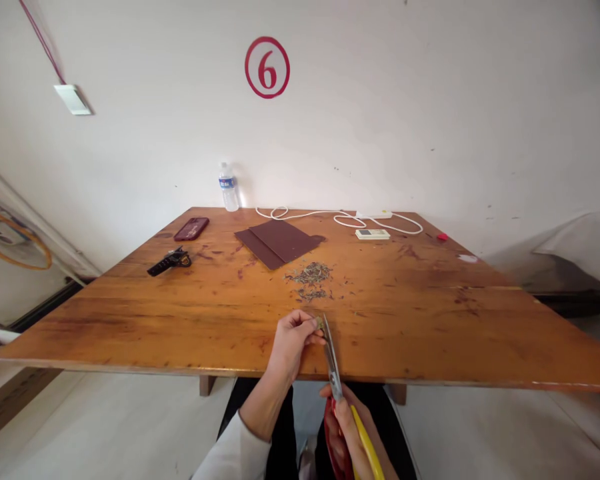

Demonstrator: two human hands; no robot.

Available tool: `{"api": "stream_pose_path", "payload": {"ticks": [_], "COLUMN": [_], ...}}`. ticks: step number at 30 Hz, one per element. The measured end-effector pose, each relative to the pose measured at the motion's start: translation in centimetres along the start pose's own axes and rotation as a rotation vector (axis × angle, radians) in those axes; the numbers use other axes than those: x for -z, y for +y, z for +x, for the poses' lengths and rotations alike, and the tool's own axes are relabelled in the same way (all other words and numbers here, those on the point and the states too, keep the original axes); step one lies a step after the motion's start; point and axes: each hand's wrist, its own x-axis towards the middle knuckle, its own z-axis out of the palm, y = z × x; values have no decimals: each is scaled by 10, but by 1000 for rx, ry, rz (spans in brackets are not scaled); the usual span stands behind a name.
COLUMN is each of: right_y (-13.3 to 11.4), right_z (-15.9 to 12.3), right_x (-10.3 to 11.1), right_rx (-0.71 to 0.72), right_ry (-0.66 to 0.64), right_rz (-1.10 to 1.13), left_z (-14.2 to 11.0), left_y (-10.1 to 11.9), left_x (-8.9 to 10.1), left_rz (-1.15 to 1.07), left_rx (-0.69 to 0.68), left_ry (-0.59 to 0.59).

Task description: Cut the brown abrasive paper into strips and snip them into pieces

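Observation:
My left hand [296, 337] is above the near edge of the table, thumb and fingers pinched on a small greenish-brown scrap [320, 323], whose exact kind is hard to make out. In my right hand [353, 420] is a pair of scissors [333, 367] with one red and one yellow handle. The blades point away from me, parted slightly, with their tips beside the scrap. Just beyond both hands lies a loose heap of thin, dry-looking grey-brown clippings [314, 272], with a smaller patch on its near side.
Brown sheets [285, 241] lie past the heap on the wooden table [180, 333]. To the left are a dark red phone [191, 229] and black keys [170, 261]. Along the wall stand a water bottle [228, 190], a white cable [305, 215] and a small whitish box [373, 235].

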Motion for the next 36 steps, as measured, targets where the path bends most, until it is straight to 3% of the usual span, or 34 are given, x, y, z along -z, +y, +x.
{"api": "stream_pose_path", "payload": {"ticks": [10,15,18,20,26,36], "right_y": [22,5,-7,-8,2,-15], "right_z": [1,0,-2,-3,-3,3], "right_x": [11,0,-8,-10,-9,-21], "right_rx": [-13,34,-7,-45,85,-6], "right_ry": [10,3,7,-27,30,30], "right_rz": [-4,-17,-21,-28,20,95], "left_z": [1,2,1,1,0,0], "left_y": [-3,-2,-1,-1,-2,-3], "left_x": [2,1,0,0,-2,-1], "left_rz": [52,57,58,54,45,58], "left_rx": [12,16,11,17,-5,-13], "left_ry": [-25,-42,-44,-41,-10,-7]}}
